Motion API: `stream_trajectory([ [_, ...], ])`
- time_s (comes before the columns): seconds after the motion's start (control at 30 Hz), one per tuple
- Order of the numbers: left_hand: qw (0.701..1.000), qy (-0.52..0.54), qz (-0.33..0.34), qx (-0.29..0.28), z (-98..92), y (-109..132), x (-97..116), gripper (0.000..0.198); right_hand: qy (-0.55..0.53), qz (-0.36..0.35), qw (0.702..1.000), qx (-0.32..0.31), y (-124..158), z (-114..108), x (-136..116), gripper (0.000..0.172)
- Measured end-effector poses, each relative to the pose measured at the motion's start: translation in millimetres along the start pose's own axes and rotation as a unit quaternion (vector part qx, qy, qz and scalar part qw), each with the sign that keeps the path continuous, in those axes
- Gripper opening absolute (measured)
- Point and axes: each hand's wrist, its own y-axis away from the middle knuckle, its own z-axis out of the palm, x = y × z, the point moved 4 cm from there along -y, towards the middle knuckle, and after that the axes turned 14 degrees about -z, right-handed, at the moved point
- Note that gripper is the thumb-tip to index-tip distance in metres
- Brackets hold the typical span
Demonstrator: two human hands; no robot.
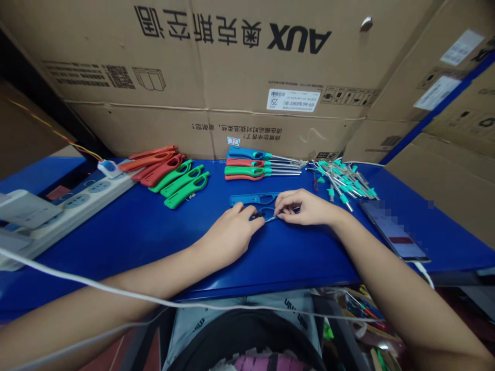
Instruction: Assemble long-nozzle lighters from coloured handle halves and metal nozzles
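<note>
My left hand (pixel 237 229) is closed over a blue lighter handle shell (pixel 266 211), most of which the fingers hide. A small black part shows beside my left fingertips. My right hand (pixel 301 207) pinches at the other end of the shell, where a thin silvery wire or strip (pixel 270 219) runs between the two hands. Just behind them lies another blue handle shell (pixel 249 199), flat on the table with its trigger loop partly behind my right fingers. Assembled long-nosed lighters (pixel 247 170) in blue, red, green and orange lie in a row farther back.
Red and green handle shells (pixel 185 184) lie at left, near a white power strip (pixel 96 190). Metal lighter tubes with teal collars (pixel 344 180) are heaped at right, beside a phone (pixel 394 232). A cardboard box (pixel 232 77) walls the back. A white cable (pixel 154 299) crosses in front.
</note>
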Motion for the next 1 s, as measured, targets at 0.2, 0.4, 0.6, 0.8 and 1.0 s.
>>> stream_trajectory([
  [0.2, 0.999, -0.043, -0.006, 0.011, 2.2, 3.5, 3.6, 0.036, 0.02, -0.023, 0.999, 0.01, 1.8, -2.0, -1.4, 0.018],
  [0.4, 0.998, -0.053, -0.012, 0.007, 1.3, 4.8, 4.2, 0.037, 0.034, -0.025, 0.999, 0.004, 1.5, -3.0, -4.1, 0.019],
  [0.6, 0.998, -0.058, -0.02, 0.007, -0.2, 6.3, 6.5, 0.038, 0.023, -0.025, 0.999, 0.001, 2.0, -2.6, -4.9, 0.018],
  [0.8, 0.997, -0.077, -0.022, 0.01, -2.2, 8.3, 11.0, 0.037, 0.031, -0.025, 0.999, -0.004, 2.0, -0.4, -4.7, 0.016],
  [1.0, 0.994, -0.107, -0.021, 0.007, -1.6, 9.5, 14.3, 0.038, 0.033, -0.034, 0.999, 0.001, 2.9, -3.4, -5.4, 0.017],
])
